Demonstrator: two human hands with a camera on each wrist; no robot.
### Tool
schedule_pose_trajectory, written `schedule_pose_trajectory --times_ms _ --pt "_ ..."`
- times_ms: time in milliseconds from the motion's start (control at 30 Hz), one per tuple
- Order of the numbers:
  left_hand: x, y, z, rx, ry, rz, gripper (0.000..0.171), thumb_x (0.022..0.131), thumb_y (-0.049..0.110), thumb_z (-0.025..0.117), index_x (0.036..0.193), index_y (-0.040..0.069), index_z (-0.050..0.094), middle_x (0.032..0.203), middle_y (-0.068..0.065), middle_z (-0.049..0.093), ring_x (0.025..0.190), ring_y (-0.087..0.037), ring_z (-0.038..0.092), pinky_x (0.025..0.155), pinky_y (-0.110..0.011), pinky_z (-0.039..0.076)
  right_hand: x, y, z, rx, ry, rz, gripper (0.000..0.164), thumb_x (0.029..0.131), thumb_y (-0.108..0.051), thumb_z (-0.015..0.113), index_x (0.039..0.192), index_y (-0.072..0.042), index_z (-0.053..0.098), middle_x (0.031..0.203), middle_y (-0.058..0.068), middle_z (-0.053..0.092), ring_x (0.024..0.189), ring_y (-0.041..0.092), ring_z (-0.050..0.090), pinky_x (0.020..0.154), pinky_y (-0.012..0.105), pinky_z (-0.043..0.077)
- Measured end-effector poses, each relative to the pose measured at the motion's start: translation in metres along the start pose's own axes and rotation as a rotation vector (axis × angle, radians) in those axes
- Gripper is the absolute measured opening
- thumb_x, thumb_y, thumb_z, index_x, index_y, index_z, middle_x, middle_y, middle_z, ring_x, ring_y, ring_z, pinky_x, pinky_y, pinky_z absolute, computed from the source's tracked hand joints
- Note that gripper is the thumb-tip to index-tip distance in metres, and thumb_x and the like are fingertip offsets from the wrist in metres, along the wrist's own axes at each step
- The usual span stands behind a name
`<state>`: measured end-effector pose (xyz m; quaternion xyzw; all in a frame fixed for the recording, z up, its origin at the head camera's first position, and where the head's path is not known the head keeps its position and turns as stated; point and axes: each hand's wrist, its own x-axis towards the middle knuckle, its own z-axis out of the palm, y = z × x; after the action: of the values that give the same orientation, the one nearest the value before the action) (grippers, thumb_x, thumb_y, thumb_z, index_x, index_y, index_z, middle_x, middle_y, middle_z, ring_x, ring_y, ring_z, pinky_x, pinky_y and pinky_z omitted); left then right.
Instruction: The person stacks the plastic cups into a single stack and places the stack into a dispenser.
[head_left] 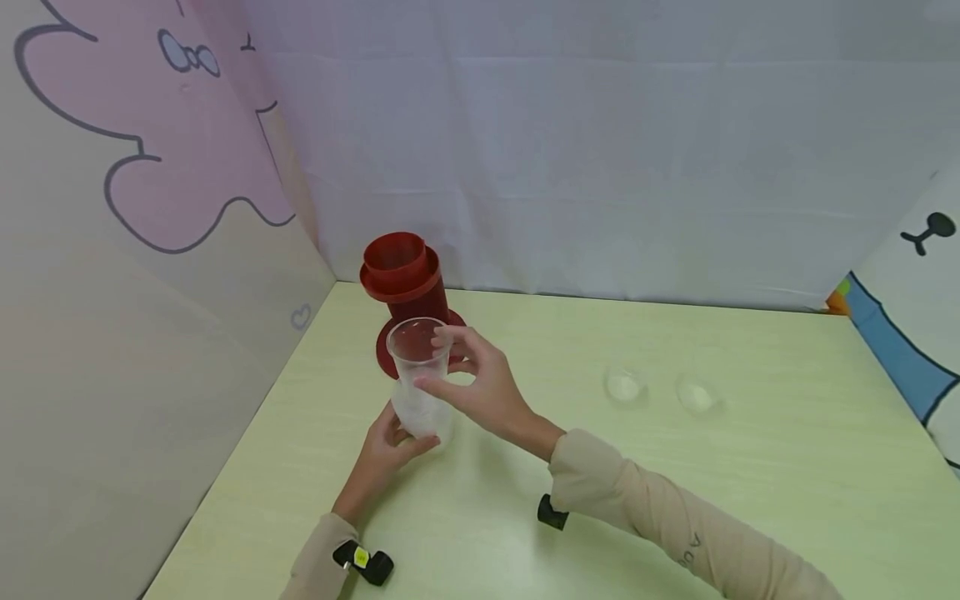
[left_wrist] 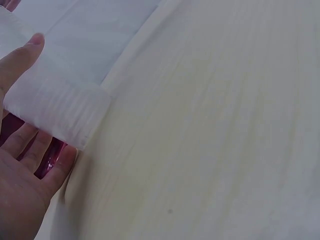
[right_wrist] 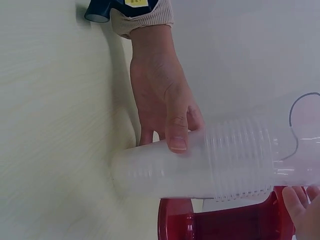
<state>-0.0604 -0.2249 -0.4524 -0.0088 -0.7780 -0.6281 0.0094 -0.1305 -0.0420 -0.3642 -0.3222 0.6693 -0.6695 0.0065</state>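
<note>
My left hand (head_left: pixel 382 454) holds a stack of clear plastic cups (right_wrist: pixel 240 162) near its narrow lower end, thumb on one side and fingers on the other. Higher up, my right hand (head_left: pixel 480 379) grips the uppermost clear cup (head_left: pixel 412 343) around its side, close to the open rim. The right wrist view shows the many close-set rims of the stack, with a few right-hand fingers (right_wrist: pixel 300 207) at the edge. Just behind the cups stands a red plastic holder (head_left: pixel 416 296) with a round base and a wide collar, partly hidden by them.
Two small clear plastic pieces (head_left: pixel 624 385), round from above, sit apart from the hands on the right of the pale wooden table (head_left: pixel 750 483). White sheeting (head_left: pixel 600 167) hangs behind the table's far edge, and a printed wall (head_left: pixel 135 350) borders its left side.
</note>
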Motion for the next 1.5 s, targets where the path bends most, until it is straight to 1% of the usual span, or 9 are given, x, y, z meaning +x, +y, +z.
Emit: schedule_pose_trajectory --times_ms 167,400,600,700,833,933,1033,1267,1500 --pt "0.000 0.001 0.000 -0.002 -0.006 -0.001 0.074 0.080 0.011 0.076 0.142 0.013 0.035 0.134 -0.010 0.046 0.121 -0.028 0.048 0.099 -0.048 0.041 -0.002 0.001 0.001 -0.018 -0.018 -0.011 0.058 0.077 -0.012 0.079 0.128 -0.006 0.051 0.113 0.010 0.058 0.098 0.020 0.059 0.086 0.036 0.053" --pt "0.000 0.003 0.000 0.002 -0.009 0.001 0.075 0.081 0.012 0.076 0.143 0.013 0.034 0.136 -0.010 0.045 0.123 -0.029 0.046 0.101 -0.049 0.040 -0.004 0.002 0.001 -0.043 -0.025 -0.017 0.071 0.077 -0.010 0.078 0.138 -0.012 0.041 0.115 0.008 0.057 0.102 0.019 0.059 0.086 0.033 0.052" --pt "0.000 0.002 0.000 0.002 -0.015 0.009 0.074 0.081 0.011 0.075 0.143 0.013 0.034 0.137 -0.009 0.045 0.122 -0.030 0.047 0.100 -0.049 0.041 -0.007 -0.022 0.002 -0.020 -0.036 -0.018 0.066 0.077 0.000 0.075 0.134 0.001 0.043 0.114 0.023 0.056 0.103 0.036 0.057 0.089 0.045 0.050" --pt "0.000 0.000 -0.001 0.002 -0.015 0.009 0.074 0.081 0.011 0.075 0.143 0.014 0.034 0.138 -0.008 0.044 0.121 -0.029 0.048 0.099 -0.047 0.042 -0.008 -0.024 0.002 -0.023 -0.042 -0.023 0.065 0.076 0.003 0.075 0.132 0.006 0.044 0.115 0.026 0.056 0.105 0.040 0.056 0.090 0.048 0.049" --pt "0.003 -0.009 -0.001 0.001 -0.012 0.010 0.073 0.082 0.010 0.074 0.143 0.015 0.034 0.139 -0.007 0.043 0.122 -0.029 0.047 0.099 -0.047 0.042 -0.009 -0.006 0.004 -0.049 -0.048 -0.030 0.068 0.075 -0.001 0.077 0.135 0.000 0.043 0.117 0.020 0.057 0.107 0.033 0.056 0.091 0.041 0.050" --pt "0.006 -0.021 -0.002 0.015 -0.006 0.011 0.073 0.082 0.013 0.075 0.142 0.020 0.035 0.140 -0.004 0.043 0.124 -0.028 0.046 0.099 -0.044 0.043 -0.008 0.010 0.005 -0.062 -0.055 -0.036 0.071 0.075 -0.005 0.079 0.136 -0.009 0.043 0.118 0.013 0.058 0.108 0.026 0.057 0.091 0.036 0.050" --pt "0.008 -0.030 -0.003 0.023 0.005 0.010 0.073 0.080 0.019 0.077 0.141 0.028 0.036 0.139 0.003 0.044 0.124 -0.023 0.047 0.099 -0.041 0.044 -0.008 0.015 0.005 -0.067 -0.066 -0.050 0.071 0.075 -0.007 0.079 0.136 -0.010 0.044 0.120 0.012 0.057 0.109 0.024 0.057 0.092 0.033 0.049" --pt "0.008 -0.028 -0.003 0.013 0.001 0.021 0.072 0.080 0.019 0.077 0.139 0.027 0.038 0.137 0.001 0.046 0.122 -0.023 0.048 0.097 -0.041 0.045 -0.012 -0.024 0.002 -0.082 -0.097 -0.004 0.065 0.074 0.005 0.075 0.131 0.007 0.044 0.121 0.025 0.055 0.110 0.037 0.055 0.093 0.041 0.048" --pt "0.009 -0.033 -0.003 0.016 0.013 0.012 0.072 0.079 0.024 0.078 0.138 0.032 0.039 0.137 0.005 0.046 0.123 -0.020 0.047 0.096 -0.035 0.047 -0.014 -0.026 0.003 -0.094 -0.107 -0.007 0.066 0.074 0.006 0.075 0.132 0.007 0.043 0.122 0.025 0.054 0.111 0.038 0.054 0.092 0.042 0.049"
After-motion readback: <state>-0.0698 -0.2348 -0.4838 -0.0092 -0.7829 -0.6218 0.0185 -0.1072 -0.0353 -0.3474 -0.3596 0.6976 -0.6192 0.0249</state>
